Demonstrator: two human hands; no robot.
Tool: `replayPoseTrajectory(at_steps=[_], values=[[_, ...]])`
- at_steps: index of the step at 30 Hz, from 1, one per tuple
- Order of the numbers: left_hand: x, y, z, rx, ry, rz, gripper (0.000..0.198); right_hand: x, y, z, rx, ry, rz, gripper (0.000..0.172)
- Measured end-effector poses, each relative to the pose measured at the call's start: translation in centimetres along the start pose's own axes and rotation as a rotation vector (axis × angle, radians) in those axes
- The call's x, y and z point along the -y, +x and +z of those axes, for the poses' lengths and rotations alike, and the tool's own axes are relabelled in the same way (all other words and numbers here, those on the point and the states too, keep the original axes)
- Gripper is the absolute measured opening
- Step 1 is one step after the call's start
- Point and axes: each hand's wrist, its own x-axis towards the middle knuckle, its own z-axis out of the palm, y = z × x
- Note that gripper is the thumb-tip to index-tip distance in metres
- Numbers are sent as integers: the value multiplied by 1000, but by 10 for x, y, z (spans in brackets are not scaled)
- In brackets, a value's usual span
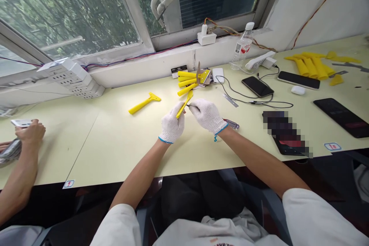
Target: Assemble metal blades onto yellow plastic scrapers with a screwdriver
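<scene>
My left hand (173, 125), in a white knit glove with a blue cuff, is closed around a yellow plastic scraper (184, 106) held at a slant above the table. Close on its right, my gloved right hand (208, 115) pinches a small dark pointed piece (188, 105) whose tip reaches the scraper; its kind is too small to tell. Just beyond lies a pile of yellow scrapers (186, 84) with metal blades among them. Another yellow scraper (144, 103) rests to the left. A loose flat blade (230, 100) and a partly hidden grey tool (232, 123) are right of my right hand.
Several phones (257, 86) and a cable (276, 105) occupy the table's right side, with yellow handles (313, 65) farther back. A bottle (242, 50) stands near the wall. White boxes (77, 78) are stacked back left. Another person's hand (31, 132) is at far left.
</scene>
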Motion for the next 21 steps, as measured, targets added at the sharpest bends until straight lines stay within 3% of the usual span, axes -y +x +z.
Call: replayPoseTrajectory(at_steps=[15, 21], values=[[-2, -1, 1, 35, 9, -22, 45, 9, -3, 11, -70, -60, 100, 14], [0, -2, 0, 11, 20, -21, 45, 8, -3, 8, -24, -69, 58, 28]])
